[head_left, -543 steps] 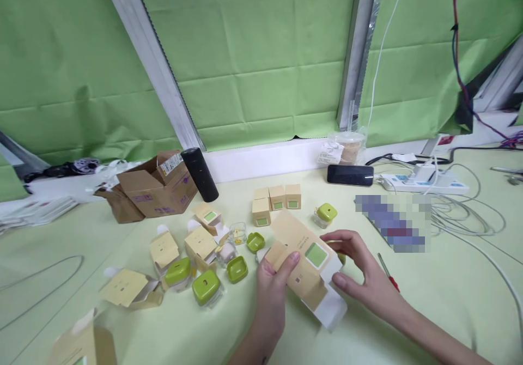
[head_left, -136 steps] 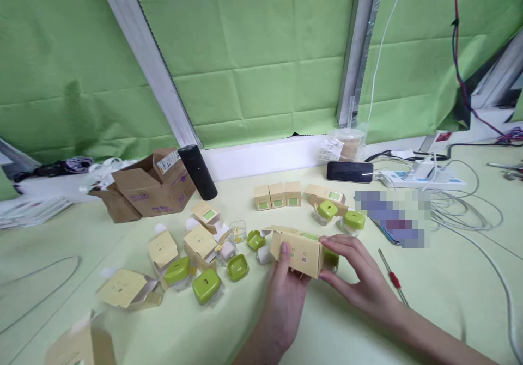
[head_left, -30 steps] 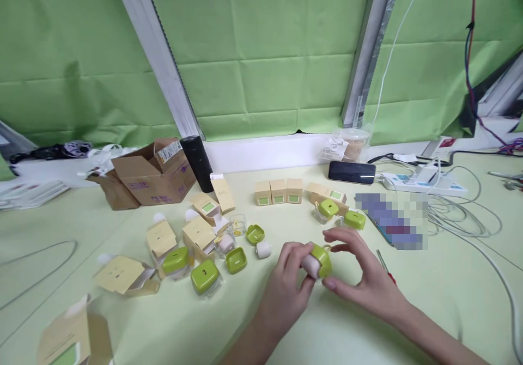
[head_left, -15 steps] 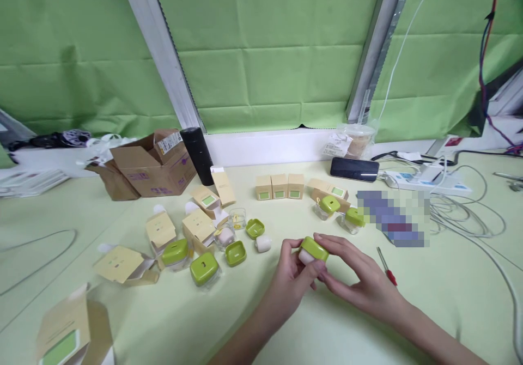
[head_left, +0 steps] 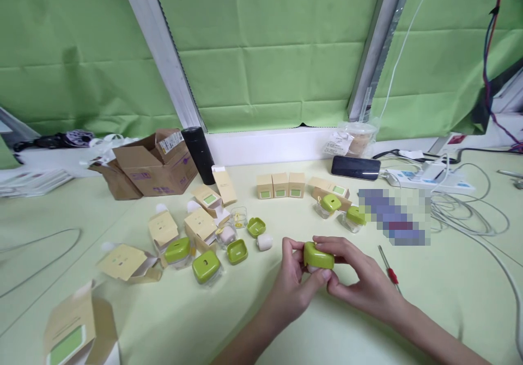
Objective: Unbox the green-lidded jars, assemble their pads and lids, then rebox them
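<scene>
Head view: left hand [head_left: 292,286] and right hand [head_left: 357,275] pinch a green-lidded case [head_left: 318,256] between them (thumbs nearly meeting), above the surface's [head_left: 163,321] near edge.

Left hand [head_left: 292,283] and right hand [head_left: 359,278] both gripped a green-lidded case [head_left: 318,256] above the desk [head_left: 261,310]. A white piece [head_left: 265,241] lay near two open green lids [head_left: 247,239]. Three small closed boxes [head_left: 280,186] stood in a row; a red-handled screwdriver [head_left: 392,275] lay to the right.
</scene>
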### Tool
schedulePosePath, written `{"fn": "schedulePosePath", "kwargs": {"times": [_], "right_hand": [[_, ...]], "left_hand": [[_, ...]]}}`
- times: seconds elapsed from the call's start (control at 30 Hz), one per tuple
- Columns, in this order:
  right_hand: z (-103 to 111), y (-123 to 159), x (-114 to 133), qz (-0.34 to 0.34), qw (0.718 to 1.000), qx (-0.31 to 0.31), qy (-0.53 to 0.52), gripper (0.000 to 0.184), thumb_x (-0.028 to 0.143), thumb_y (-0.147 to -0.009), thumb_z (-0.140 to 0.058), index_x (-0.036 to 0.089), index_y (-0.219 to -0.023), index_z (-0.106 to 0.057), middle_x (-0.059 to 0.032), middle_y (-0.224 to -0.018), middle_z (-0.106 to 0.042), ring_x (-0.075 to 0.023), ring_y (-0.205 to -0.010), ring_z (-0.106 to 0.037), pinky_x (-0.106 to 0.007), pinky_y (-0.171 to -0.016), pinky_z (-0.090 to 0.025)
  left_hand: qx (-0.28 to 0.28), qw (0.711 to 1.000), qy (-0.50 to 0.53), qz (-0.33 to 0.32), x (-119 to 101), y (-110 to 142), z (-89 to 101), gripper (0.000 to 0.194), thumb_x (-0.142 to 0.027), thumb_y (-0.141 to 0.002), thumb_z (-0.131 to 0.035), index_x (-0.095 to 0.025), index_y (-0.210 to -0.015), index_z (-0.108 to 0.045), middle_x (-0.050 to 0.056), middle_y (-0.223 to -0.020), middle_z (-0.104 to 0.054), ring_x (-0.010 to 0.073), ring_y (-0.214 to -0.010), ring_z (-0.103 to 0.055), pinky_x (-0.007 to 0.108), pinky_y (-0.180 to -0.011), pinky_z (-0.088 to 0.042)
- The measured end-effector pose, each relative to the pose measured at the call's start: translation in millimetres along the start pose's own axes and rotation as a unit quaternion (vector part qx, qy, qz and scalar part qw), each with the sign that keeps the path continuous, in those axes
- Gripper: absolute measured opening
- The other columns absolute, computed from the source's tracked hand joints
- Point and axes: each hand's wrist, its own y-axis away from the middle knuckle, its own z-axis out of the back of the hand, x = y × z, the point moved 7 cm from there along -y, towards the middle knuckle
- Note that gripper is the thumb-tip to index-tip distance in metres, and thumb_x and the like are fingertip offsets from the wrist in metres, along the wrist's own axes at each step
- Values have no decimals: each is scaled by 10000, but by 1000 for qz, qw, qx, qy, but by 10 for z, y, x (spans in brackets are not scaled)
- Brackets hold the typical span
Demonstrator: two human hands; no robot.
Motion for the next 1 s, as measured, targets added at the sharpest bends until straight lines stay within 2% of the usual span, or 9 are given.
{"fn": "schedulePosePath", "kwargs": {"times": [0.13,0.3,0.4,0.53,0.63,0.7,0.8,0.9,1.0], "right_hand": [[-13,-9,-2,-21,999,6,-41,495,17,-761,-491,278,-1178,-436,-79,-1180,-553,-193,-1112,-559,-248,-699,-593],[-8,-33,-13,-42,997,24,-63,483,11,-747,-486,291,-1139,-448,-67,-1169,-539,-185,-1057,-587,-236,-650,-590],[16,-50,-14,-52,995,48,-75,499,11,-732,-504,293,-1141,-455,-63,-1207,-512,-186,-1074,-579,-254,-700,-591],[35,-56,-25,-64,990,88,-88,447,38,-729,-557,268,-1103,-476,-68,-1215,-495,-199,-1108,-551,-304,-820,-566],[94,-52,-20,-55,992,76,-83,389,-3,-719,-498,264,-1002,-503,-47,-1129,-534,-185,-1054,-573,-309,-823,-551],[120,-48,-17,-56,993,70,-75,500,-13,-687,-491,271,-1097,-481,-54,-1163,-523,-198,-1084,-555,-332,-863,-530],[60,-46,-8,-70,989,111,-69,767,27,-648,-573,267,-1332,-322,-85,-1282,-456,-232,-1152,-506,-375,-958,-472],[-7,-67,29,-64,987,133,-68,716,40,-663,-586,275,-1307,-381,-68,-1242,-493,-224,-1138,-514,-364,-969,-453],[-36,-84,62,-61,987,129,-79,709,3,-631,-558,279,-1270,-423,-51,-1195,-532,-215,-1104,-535,-350,-948,-461]], "left_hand": [[13,1000,10,8,6,17,-49,397,-329,-797,-654,-241,-891,-279,15,-918,-505,159,-873,-521,352,-811,-379],[23,999,25,19,18,31,-78,352,-319,-820,-620,-236,-889,-285,-7,-887,-476,124,-813,-471,316,-776,-371],[39,998,4,41,-10,23,-34,357,-339,-809,-626,-233,-909,-300,-3,-894,-470,132,-822,-457,304,-762,-358],[88,993,-37,68,-61,9,18,345,-309,-804,-618,-228,-952,-317,10,-931,-487,141,-837,-451,296,-752,-337],[110,988,-63,87,-36,22,20,313,-257,-804,-590,-217,-992,-343,-12,-862,-478,127,-771,-415,282,-714,-322],[97,988,-77,89,-7,34,26,300,-247,-809,-571,-214,-1009,-351,-23,-828,-459,124,-744,-398,278,-699,-318],[66,989,-110,76,5,49,31,304,-235,-816,-547,-215,-1048,-354,-15,-856,-452,141,-794,-414,292,-730,-328],[62,986,-140,70,-12,61,2,277,-220,-819,-519,-209,-1047,-362,-10,-873,-433,151,-822,-412,299,-744,-334],[56,983,-158,74,-33,73,-22,217,-198,-804,-507,-213,-938,-337,-19,-842,-388,140,-778,-386,280,-697,-331]]}}
